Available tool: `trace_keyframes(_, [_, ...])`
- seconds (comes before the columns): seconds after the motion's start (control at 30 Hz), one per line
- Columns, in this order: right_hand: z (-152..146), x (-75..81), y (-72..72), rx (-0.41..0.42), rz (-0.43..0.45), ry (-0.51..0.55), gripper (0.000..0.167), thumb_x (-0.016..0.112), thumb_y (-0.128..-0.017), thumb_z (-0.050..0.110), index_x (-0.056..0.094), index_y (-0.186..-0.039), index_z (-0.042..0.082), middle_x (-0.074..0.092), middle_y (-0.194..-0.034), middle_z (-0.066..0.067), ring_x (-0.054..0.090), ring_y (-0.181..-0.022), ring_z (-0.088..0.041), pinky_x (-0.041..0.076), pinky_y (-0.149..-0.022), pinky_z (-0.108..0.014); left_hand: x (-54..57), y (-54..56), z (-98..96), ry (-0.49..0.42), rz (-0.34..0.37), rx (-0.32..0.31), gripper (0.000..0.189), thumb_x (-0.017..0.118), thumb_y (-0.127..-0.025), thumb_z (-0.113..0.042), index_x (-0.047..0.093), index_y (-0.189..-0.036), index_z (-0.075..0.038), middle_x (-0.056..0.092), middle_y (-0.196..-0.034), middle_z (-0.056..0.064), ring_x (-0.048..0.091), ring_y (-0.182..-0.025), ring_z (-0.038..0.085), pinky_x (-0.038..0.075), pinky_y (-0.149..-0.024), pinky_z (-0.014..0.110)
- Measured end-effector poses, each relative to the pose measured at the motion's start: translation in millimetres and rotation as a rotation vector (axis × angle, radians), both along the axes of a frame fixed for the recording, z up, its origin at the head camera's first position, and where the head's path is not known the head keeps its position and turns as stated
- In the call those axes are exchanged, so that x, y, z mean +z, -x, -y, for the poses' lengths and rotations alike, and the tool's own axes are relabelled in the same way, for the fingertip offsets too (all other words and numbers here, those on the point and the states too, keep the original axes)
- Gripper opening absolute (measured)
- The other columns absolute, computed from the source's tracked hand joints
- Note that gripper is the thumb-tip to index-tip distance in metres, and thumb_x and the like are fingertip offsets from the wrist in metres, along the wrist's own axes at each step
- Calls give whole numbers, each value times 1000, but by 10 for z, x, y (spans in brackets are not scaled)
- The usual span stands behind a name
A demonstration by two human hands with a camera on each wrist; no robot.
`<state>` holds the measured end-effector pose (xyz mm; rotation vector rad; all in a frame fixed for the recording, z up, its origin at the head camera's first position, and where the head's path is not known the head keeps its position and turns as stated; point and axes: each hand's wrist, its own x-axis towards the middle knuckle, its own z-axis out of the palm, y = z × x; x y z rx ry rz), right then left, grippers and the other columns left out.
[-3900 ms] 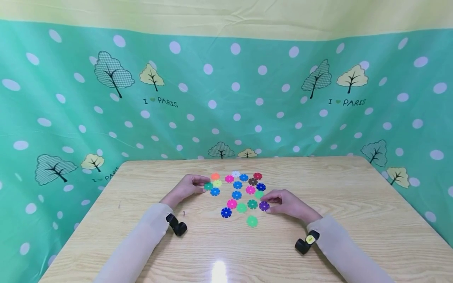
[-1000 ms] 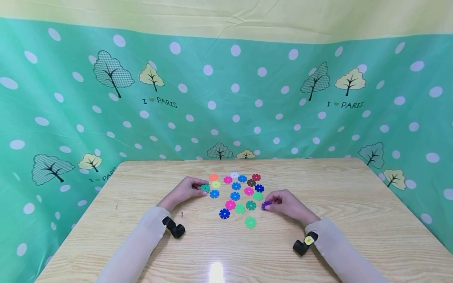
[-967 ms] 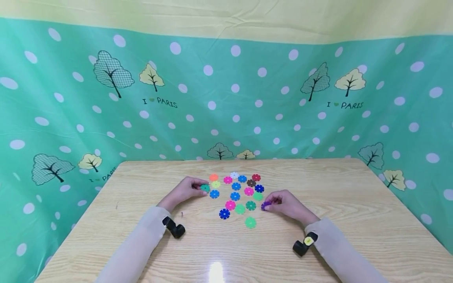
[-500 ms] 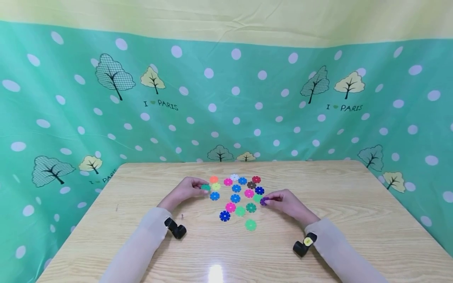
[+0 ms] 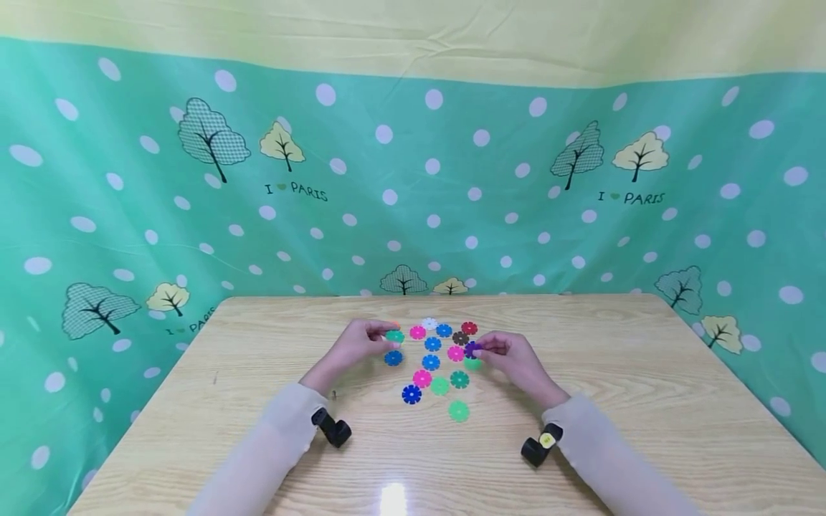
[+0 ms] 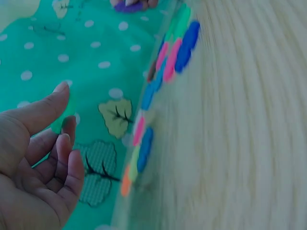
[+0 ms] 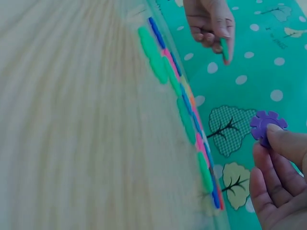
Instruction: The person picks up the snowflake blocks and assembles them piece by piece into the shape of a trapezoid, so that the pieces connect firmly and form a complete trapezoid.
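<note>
My left hand [image 5: 359, 345] pinches a dark green notched plastic disc [image 5: 395, 336] between thumb and fingers, above the left end of the spread of discs. In the left wrist view this disc shows nearly edge-on. On the other side, my right hand [image 5: 515, 358] pinches a purple notched disc [image 7: 265, 125] by its edge; the right wrist view shows it face-on, raised off the table. In the head view the purple disc overlaps the place of a dark blue disc and sits over a light green disc [image 5: 473, 364]. The left hand partly covers an orange disc.
Several more notched discs lie flat on the wooden table [image 5: 258, 444] between the hands, among them a pink disc [image 5: 422, 378], a dark blue disc [image 5: 411, 394] and a light green disc [image 5: 459, 411]. A green dotted curtain [image 5: 361, 236] hangs behind the table.
The green and purple discs lay on the table at first; both have been picked up. Both hands have since risen and moved inward, closer together, each with its disc.
</note>
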<state>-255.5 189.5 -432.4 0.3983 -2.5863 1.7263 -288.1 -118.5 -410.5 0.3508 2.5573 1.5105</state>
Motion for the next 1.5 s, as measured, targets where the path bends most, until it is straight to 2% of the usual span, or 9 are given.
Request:
trace_keyframes(0.1, [62,49,-1,-28,-4,20,17,70,-84,12,69,-99,4,70,-93,-8,64,-87,-32,55,-73,-29,80,-67,-109,-17,-28,-21,37,77,-79,-19,69,-114,-11,54,-75,1,45,-67,15,35,-54,22])
trace_keyframes(0.33, [164,125,-3,-59,-12,53,15,70,-85,14,70,-98,5,70,-97,-8,66,-88,-23,55,-76,-27,187,-190,-316,-80,-73,-74,36,76,-80,-18,69,-114,-9,57,-74,1,48,-67,15,39,-53,21])
trace_keyframes(0.47, [211,167,-12,-59,-25,59,17,69,-86,16,70,-99,5,71,-97,-9,65,-91,-29,56,-76,-29,224,-254,-406,-121,-78,-81,35,75,-80,-16,69,-114,-11,58,-74,1,49,-68,16,39,-54,21])
trace_keyframes(0.53, [234,181,-12,-54,-33,75,17,69,-87,16,71,-99,4,71,-97,-9,65,-92,-33,56,-77,-36,235,-279,-443,-133,-77,-83,35,75,-80,-16,69,-114,-12,58,-74,1,49,-68,15,39,-54,21])
trace_keyframes(0.7, [282,191,-13,-38,-66,126,19,67,-88,15,70,-102,2,70,-99,-11,66,-88,-25,55,-79,-42,225,-311,-510,-143,-76,-80,35,75,-81,-18,69,-115,-11,55,-72,0,47,-66,14,37,-52,19])
trace_keyframes(0.8, [305,198,-19,-19,-92,139,21,66,-88,14,69,-104,1,70,-99,-13,66,-85,-15,56,-78,-35,215,-326,-534,-141,-82,-72,35,74,-81,-18,68,-115,-10,54,-70,0,47,-64,13,36,-50,18])
trace_keyframes(0.9, [326,209,-32,1,-106,140,20,67,-88,12,68,-104,0,69,-99,-15,66,-83,-11,56,-76,-28,208,-340,-554,-146,-83,-69,35,74,-82,-17,68,-115,-10,55,-68,0,47,-62,13,36,-49,18])
trace_keyframes(1.27, [346,215,-52,26,-95,138,17,67,-87,11,69,-102,3,69,-100,-12,67,-88,-21,55,-77,-24,162,-337,-629,-166,-89,-53,34,73,-83,-16,68,-115,-8,51,-63,-1,42,-59,12,31,-47,17])
trace_keyframes(1.5, [347,202,-63,26,-111,165,19,69,-86,13,69,-101,2,69,-99,-13,67,-85,-15,55,-78,-25,131,-336,-677,-186,-115,-57,34,73,-83,-16,67,-116,-7,44,-60,-2,38,-57,12,28,-46,18])
